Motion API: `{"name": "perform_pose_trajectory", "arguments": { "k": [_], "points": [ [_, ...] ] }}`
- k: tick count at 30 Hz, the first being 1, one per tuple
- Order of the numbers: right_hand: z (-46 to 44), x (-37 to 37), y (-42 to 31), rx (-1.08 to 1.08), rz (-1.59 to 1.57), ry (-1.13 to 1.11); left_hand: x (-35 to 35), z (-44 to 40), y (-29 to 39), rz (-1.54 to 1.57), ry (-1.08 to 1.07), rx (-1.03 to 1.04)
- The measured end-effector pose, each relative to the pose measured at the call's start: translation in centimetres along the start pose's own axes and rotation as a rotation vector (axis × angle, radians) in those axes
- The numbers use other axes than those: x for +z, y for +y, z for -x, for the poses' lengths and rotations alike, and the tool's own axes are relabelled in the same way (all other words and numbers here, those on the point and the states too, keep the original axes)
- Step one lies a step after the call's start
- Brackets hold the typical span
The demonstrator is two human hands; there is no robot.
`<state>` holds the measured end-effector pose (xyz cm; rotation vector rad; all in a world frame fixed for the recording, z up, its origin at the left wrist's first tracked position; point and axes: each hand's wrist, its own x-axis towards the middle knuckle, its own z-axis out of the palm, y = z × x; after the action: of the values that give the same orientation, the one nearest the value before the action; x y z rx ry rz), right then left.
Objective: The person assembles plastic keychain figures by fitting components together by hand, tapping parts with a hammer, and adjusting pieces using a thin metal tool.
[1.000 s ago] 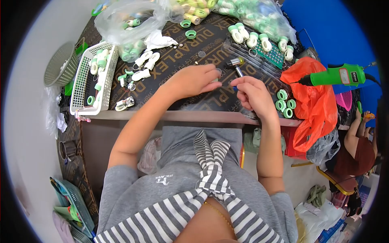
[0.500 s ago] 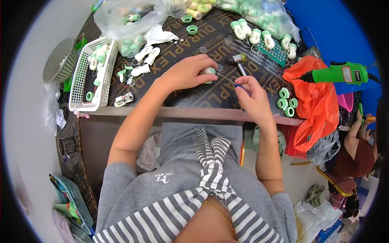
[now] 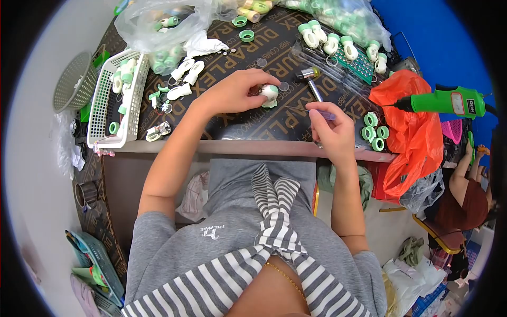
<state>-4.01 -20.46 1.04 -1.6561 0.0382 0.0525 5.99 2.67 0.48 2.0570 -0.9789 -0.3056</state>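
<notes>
My left hand (image 3: 232,92) is closed on a small white-and-green plastic piece (image 3: 270,93) and holds it against the dark table. My right hand (image 3: 334,129) pinches a thin screwdriver (image 3: 326,114) by its bluish, see-through handle. The shaft points left toward the piece, with its tip a little apart from it. Just beyond my right hand lies a small hammer (image 3: 315,91) with a metal handle. A clear round disc (image 3: 283,86) is near my left fingertips.
At left stands a white basket (image 3: 94,119) with similar pieces. Several green rings (image 3: 371,119) lie at right, beside a red plastic bag (image 3: 412,127) and a green electric screwdriver (image 3: 446,102). Clear bags (image 3: 158,26) line the back. Another person (image 3: 465,198) sits far right.
The screwdriver has drawn back to the right, away from the piece. My left hand has shifted slightly left, and more of the white piece shows.
</notes>
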Motion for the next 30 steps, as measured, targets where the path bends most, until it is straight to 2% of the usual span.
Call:
{"name": "perform_pose_trajectory", "arguments": {
  "k": [10,12,16,21,23,28,30],
  "points": [
    [-0.4,0.4,0.4,-0.118,0.009,-0.008,-0.1,-0.4,0.3,0.016,-0.011,-0.111],
    [-0.5,0.3,0.6,-0.115,0.002,-0.001,0.1,-0.5,-0.2,-0.010,0.015,0.057],
    [-0.4,0.9,0.5,-0.154,-0.007,-0.004,0.5,-0.5,-0.1,-0.086,0.071,0.165],
    [0.8,2.8,1.7,-0.149,-0.013,0.046,1.1,-0.2,0.8,-0.105,0.075,-0.037],
    [1.5,3.6,2.0,-0.152,0.022,0.136,1.5,-0.1,0.8,-0.122,0.112,-0.019],
    [2.5,4.2,3.6,-0.142,0.061,0.177,2.3,0.1,0.9,-0.166,0.195,0.000],
    [2.7,4.3,4.0,-0.157,0.119,0.148,2.4,0.3,1.6,-0.121,0.207,-0.142]
  ]
}}
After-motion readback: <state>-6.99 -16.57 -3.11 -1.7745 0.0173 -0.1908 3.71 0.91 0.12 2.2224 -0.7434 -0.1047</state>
